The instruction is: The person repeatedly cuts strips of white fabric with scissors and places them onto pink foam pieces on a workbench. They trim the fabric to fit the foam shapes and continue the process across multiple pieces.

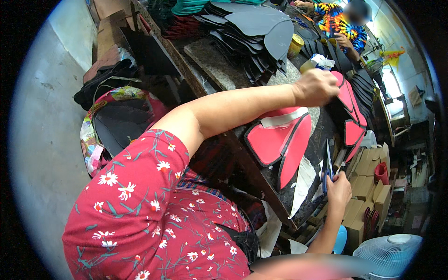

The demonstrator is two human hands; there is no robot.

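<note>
Grey cut sheets point(261, 23) pile up on the upper-left part of the worktable point(255, 173), their edges fanned unevenly. Close to the table's front edge lies a black-edged red panel point(268, 142), a pale strip point(284, 118) across its top; torn white paper point(304, 179) reaches that edge. Over the table is the left hand point(317, 88), fingers curled closed; I cannot tell whether they pinch anything. Dark tabletop separates the panel from blue-handled scissors point(328, 173), gripped by the right hand point(339, 189) at the table's lower-right end. Another red panel point(344, 91) lies along its right side.
</note>
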